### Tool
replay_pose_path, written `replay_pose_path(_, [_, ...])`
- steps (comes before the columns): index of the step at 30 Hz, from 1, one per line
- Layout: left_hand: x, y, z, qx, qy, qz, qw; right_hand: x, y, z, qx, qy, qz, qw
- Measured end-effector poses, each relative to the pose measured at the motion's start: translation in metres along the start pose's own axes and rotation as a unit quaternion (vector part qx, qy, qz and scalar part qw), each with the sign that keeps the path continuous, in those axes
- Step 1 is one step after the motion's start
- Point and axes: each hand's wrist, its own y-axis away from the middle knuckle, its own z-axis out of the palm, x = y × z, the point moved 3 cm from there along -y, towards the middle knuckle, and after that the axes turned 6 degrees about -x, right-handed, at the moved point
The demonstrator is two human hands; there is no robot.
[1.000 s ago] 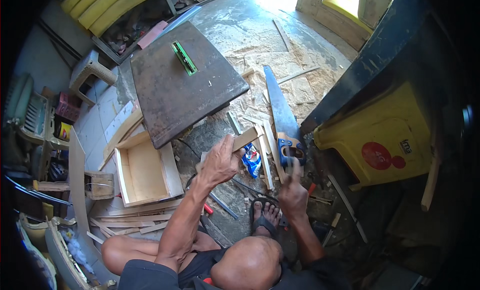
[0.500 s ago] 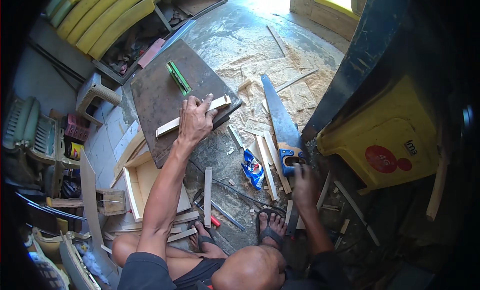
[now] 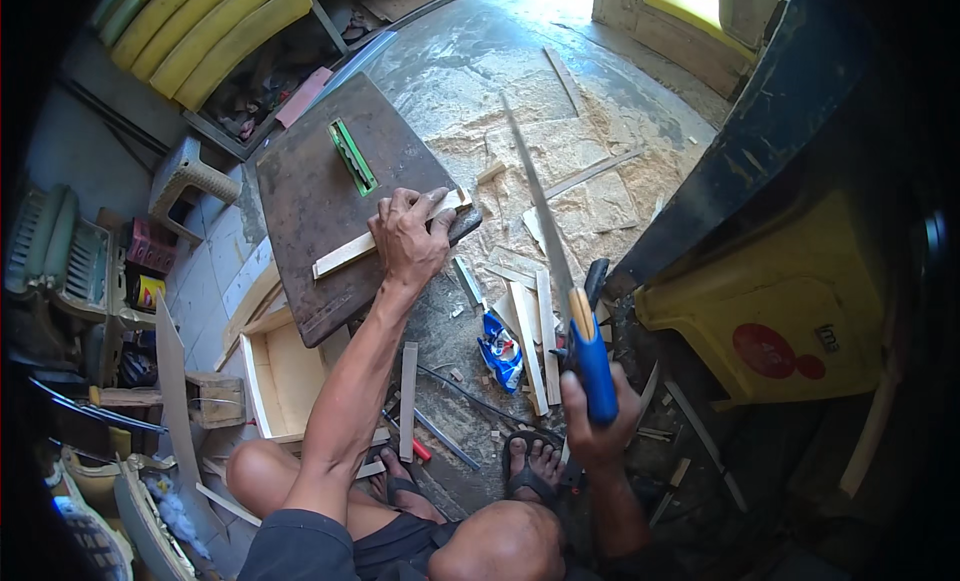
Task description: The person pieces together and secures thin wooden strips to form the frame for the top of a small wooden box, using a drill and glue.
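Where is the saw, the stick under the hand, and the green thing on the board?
Saw (image 3: 593,366): head view, on its blue handle.
Stick (image 3: 345,253): head view, on its bare left part.
Green thing (image 3: 353,156): head view, on its middle.

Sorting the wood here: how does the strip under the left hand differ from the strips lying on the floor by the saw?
The wood strip lies on the dark board, pinned by the left hand; the floor strips lie loose on sawdust. It runs crosswise; they run roughly lengthwise. The right hand holds the handsaw. All are pale, thin wood.
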Motion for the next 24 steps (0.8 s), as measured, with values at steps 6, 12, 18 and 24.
replay_pose_path(6, [0.005,0.0,0.005,0.01,0.017,0.008,1.0,-0.023,0.002,0.005,-0.063,-0.05,-0.049,0.995])
replay_pose_path(12, [0.004,-0.001,0.008,0.021,0.023,0.018,0.999,-0.019,-0.002,0.011,-0.077,-0.054,-0.031,0.995])
replay_pose_path(18, [0.007,-0.005,0.005,0.009,0.011,0.028,1.0,-0.02,-0.001,0.0,-0.112,-0.064,0.034,0.991])
replay_pose_path(24, [-0.003,0.001,0.003,0.009,-0.005,0.041,0.999,-0.033,0.004,-0.006,-0.144,-0.024,0.012,0.989])
